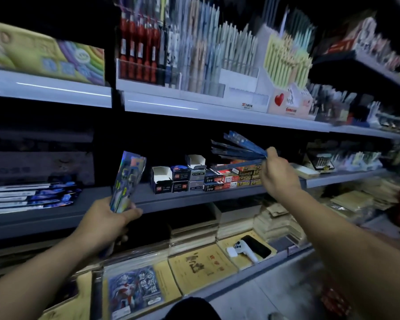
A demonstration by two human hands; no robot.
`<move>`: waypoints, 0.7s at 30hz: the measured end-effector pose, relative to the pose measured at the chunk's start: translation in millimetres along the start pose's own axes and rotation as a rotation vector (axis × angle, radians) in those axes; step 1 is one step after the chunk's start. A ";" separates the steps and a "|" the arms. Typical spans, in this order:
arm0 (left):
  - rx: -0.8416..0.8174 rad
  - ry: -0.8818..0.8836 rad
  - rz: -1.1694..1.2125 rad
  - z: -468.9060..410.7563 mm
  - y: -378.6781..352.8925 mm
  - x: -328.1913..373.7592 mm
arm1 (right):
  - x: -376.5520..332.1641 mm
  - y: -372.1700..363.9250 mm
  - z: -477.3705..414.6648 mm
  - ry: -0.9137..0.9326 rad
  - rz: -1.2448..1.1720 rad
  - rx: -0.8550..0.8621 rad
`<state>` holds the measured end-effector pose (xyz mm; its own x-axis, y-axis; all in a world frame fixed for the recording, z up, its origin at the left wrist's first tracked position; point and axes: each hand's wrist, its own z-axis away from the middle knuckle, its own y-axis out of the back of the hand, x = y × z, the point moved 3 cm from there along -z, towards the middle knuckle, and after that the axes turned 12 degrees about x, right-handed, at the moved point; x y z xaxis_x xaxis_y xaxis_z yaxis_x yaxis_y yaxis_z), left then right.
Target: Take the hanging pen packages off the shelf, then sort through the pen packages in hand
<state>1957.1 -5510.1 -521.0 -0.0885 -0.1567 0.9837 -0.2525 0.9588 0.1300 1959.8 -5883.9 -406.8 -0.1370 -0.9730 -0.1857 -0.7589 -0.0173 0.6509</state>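
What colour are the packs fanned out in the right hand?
Dark blue packs, pinched by the right hand; head view.

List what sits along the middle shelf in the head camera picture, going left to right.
Flat blue packs → shiny pack gripped by the left hand → small boxes → fanned blue packs pinched by the right hand → dark case.

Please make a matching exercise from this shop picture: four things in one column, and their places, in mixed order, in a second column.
Things:
1. shiny holographic flat packs
2. fan of dark blue flat packs
3. black phone
4. red upright pens

Places:
A. top shelf
B. held by the left hand
C. on yellow notebooks, bottom shelf
D. pinched by the right hand

Pairs: 1-B, 2-D, 3-C, 4-A
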 end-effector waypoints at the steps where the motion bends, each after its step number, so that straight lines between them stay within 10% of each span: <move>1: -0.006 0.041 0.063 3.9 2.0 -0.8 | -9.7 8.6 4.1 0.033 -0.066 -0.009; 7: -0.220 0.397 0.450 23.6 20.9 4.9 | -117.2 41.0 51.8 0.517 -0.331 -0.203; 13: -0.426 0.442 0.330 34.4 74.5 -2.0 | -218.1 25.6 117.9 1.323 -0.389 -0.005; 21: -0.370 0.514 0.257 26.8 124.2 -65.2 | -301.7 -24.3 144.3 1.495 -0.471 0.102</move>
<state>1905.6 -5387.1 -572.3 0.3905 0.1318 0.9111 0.0697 0.9826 -0.1720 1927.7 -5556.7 -472.8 0.7984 -0.2238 0.5589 -0.5967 -0.4181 0.6849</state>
